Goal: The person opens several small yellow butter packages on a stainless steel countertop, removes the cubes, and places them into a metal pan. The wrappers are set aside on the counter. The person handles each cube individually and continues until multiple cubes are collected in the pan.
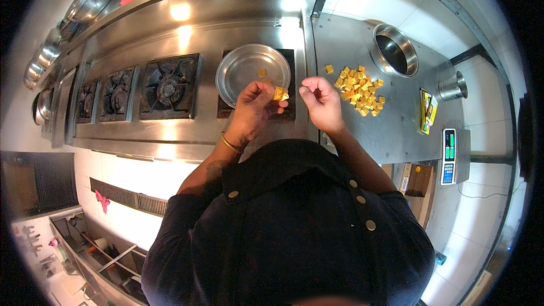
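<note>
My left hand (254, 112) grips a gold foil wrapper (280, 93) between thumb and fingers, over the near right rim of a round metal pan (238, 66). Inside that pan lie a small brown-gold cube (262, 72) and another piece partly hidden by the hand. A short gap to the right, my right hand (322, 104) has its fingers curled and thumb close to the index finger; nothing shows between them. Beyond the right hand, a loose heap of gold-foil-wrapped cubes (360, 88) is spread on the steel table (395, 131).
Gas burners (169, 87) line the stove to the left of the pan. On the right-hand table stand a steel bowl (395, 51) with dark contents, a metal cup (453, 86), yellow-green packets (427, 110) and a digital scale (449, 157). An open drawer (418, 182) is at the lower right.
</note>
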A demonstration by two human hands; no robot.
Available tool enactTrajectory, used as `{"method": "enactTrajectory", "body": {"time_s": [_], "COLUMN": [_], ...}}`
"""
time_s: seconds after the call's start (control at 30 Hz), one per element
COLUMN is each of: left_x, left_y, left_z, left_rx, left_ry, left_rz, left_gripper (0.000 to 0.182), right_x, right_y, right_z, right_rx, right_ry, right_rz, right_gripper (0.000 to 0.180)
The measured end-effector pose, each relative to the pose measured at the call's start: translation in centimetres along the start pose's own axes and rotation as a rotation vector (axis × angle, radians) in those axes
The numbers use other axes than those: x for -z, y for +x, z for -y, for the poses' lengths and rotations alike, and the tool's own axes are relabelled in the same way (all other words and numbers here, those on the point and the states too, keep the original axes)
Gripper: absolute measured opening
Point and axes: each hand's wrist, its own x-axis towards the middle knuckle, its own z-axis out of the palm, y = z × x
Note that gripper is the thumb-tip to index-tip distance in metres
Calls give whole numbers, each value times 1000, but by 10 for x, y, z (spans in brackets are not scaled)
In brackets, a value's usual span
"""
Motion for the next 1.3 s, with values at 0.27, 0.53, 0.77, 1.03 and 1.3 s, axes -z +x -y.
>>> {"method": "enactTrajectory", "body": {"time_s": [0.27,0.53,0.77,1.03,1.3], "left_x": [2,-15,-19,7,4], "left_y": [4,-10,-8,6,11], "left_z": [6,-8,-14,-12,-10], "left_rx": [-53,-618,-619,-129,-174], "left_ry": [144,1284,1476,958,247], "left_rz": [41,-96,-90,-245,-69], "left_gripper": [10,19,22,14,26], "right_x": [-2,-9,-15,-7,3], "right_y": [-8,-6,-4,-2,13], "right_z": [25,28,28,17,14], "right_rx": [29,89,270,231,233], "right_ry": [-129,-314,-333,-211,-184], "right_rz": [267,166,178,199,295], "right_gripper": [18,15,10,11,13]}}
